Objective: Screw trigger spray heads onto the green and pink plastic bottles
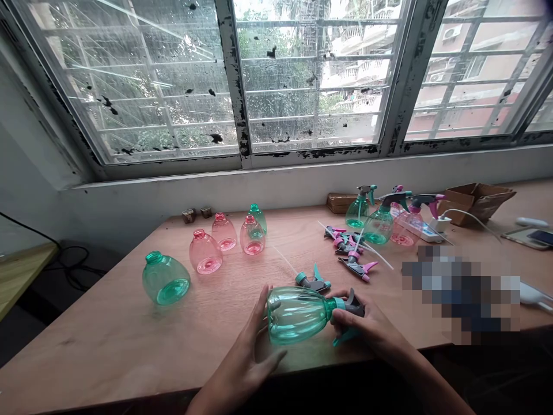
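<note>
1. A green bottle (298, 317) was held over the tabletop (129, 357), its sprayer (355, 309) grasped by the right hand (367, 327), the left hand (251, 350) spread at its base.
2. Loose sprayers (318, 285) and five headless bottles (205, 253) were left unjoined.
3. Farther right, three sprayer-topped bottles (378, 226) were seen.

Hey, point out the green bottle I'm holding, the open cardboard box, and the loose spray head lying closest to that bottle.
Green bottle (298, 317): head view, middle of its see-through body.
Open cardboard box (470, 206): head view, its brown wall.
Loose spray head (317, 285): head view, its grey body.
</note>
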Demonstrator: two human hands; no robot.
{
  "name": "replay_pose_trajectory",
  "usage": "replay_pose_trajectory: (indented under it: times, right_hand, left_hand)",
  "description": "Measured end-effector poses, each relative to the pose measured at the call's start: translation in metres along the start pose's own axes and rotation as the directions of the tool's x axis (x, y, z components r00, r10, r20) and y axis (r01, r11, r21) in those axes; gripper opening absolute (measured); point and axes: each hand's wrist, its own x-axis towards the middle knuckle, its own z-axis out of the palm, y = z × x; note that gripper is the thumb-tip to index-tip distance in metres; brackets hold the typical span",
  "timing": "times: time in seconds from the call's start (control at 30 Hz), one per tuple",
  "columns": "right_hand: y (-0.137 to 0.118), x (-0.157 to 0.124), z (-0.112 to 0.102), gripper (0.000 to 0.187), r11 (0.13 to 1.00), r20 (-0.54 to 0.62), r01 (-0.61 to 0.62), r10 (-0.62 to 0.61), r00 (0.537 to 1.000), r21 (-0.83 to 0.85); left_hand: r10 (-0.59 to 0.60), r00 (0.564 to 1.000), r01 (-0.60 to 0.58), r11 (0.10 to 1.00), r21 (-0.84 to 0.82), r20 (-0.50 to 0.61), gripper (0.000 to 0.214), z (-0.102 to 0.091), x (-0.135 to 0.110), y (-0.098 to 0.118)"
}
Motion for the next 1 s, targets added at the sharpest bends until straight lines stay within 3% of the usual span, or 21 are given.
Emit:
replay_pose_trajectory:
  times: [0.07,0.17,0.4,0.5,0.67,0.9,1.0]
  right_hand:
    - [-0.0003,-0.0004,0.0005,0.043,1.000,0.008,-0.004,0.004,1.000,-0.006]
    - [-0.0012,-0.0003,0.0009,0.043,1.000,0.016,-0.002,0.003,1.000,-0.015]
    - [-0.0027,0.0005,0.0024,0.043,1.000,0.003,-0.005,0.005,1.000,-0.010]
    - [-0.0034,-0.0007,0.0029,0.042,0.999,0.007,-0.001,0.001,1.000,-0.033]
    - [-0.0043,-0.0018,0.0022,0.040,0.996,0.010,0.003,-0.002,1.000,-0.089]
    - [-0.0032,-0.0015,0.0017,0.039,0.997,-0.009,0.010,-0.011,1.000,-0.075]
    - [-0.0030,-0.0007,0.0022,0.038,0.997,-0.022,0.013,-0.015,1.000,-0.073]
  left_hand:
    - [-0.054,0.998,0.055,0.998,0.030,-0.022,0.104,-0.0007,-0.0006,0.0012]
    - [-0.107,0.993,0.109,0.993,0.039,-0.046,0.091,-0.0026,-0.0011,0.0032]
    - [-0.039,0.998,0.041,0.999,0.033,-0.050,0.098,-0.0010,0.0015,0.0062]
    - [-0.077,0.996,0.080,0.995,0.052,-0.050,0.102,-0.0021,0.0002,0.0066]
    - [-0.123,0.990,0.126,0.992,0.031,-0.073,0.084,-0.0050,-0.0004,0.0040]
    - [-0.074,0.995,0.072,0.997,-0.030,-0.070,0.101,-0.0004,0.0022,0.0077]
    - [-0.111,0.992,0.110,0.994,-0.016,-0.058,0.095,-0.0020,0.0004,0.0076]
